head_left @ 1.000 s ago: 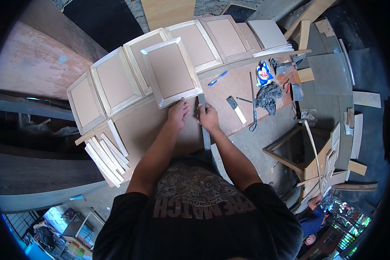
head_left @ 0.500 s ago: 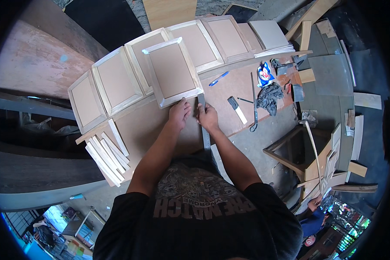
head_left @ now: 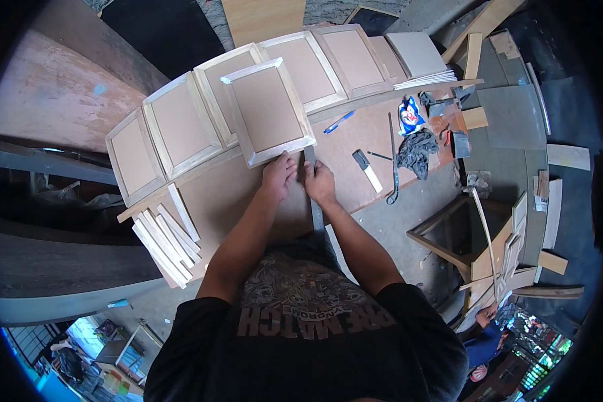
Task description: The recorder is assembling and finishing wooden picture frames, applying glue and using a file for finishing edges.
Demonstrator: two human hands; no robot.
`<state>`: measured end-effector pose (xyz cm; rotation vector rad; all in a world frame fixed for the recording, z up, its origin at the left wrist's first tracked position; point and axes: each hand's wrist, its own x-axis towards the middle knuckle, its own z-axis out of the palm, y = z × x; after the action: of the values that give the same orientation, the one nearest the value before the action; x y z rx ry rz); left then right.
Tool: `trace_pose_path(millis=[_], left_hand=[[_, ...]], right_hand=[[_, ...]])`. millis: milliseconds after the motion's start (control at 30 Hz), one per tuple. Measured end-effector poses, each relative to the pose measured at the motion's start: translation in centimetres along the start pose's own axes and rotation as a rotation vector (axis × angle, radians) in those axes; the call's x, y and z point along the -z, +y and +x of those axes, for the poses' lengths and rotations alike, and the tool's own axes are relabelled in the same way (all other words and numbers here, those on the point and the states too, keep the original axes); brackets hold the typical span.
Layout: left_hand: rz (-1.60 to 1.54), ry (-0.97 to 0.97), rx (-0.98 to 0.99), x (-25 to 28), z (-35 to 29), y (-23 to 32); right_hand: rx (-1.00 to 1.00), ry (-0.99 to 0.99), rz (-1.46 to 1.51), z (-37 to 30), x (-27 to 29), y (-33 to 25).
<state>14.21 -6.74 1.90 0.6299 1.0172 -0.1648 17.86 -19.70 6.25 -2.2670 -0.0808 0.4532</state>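
Note:
A wooden-framed brown panel [head_left: 269, 115] lies tilted over the row of similar panels, its near edge just ahead of my hands. My left hand [head_left: 279, 177] is closed at that near edge, fingers curled; what they hold, if anything, is hidden. My right hand [head_left: 320, 183] grips a long, flat grey strip [head_left: 317, 218], thumb along its left side. The strip runs from the panel's near right corner back toward my body.
Framed panels [head_left: 181, 120] line the bench's far side. Loose wooden strips [head_left: 164, 248] lie at the left. On the right are a blue pen [head_left: 338, 122], a black-and-white marker-like tool [head_left: 367, 171], a thin dark rod [head_left: 393, 157] and a crumpled black bag [head_left: 417, 153]. A person [head_left: 482, 342] is at lower right.
My right hand and the grey strip have shifted very slightly left. The framed panel and my left hand look almost unmoved.

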Motion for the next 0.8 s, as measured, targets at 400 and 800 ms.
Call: trace_pose_path(millis=[400,800], left_hand=[[0.006,-0.004,-0.006,0.1,-0.1,0.0],[0.004,0.003,-0.006,0.2,0.1,-0.1]], right_hand=[[-0.051,-0.019,0.039,-0.2,0.9,-1.1],[-0.122,-0.080,0.086,-0.1,0.5,-0.1]])
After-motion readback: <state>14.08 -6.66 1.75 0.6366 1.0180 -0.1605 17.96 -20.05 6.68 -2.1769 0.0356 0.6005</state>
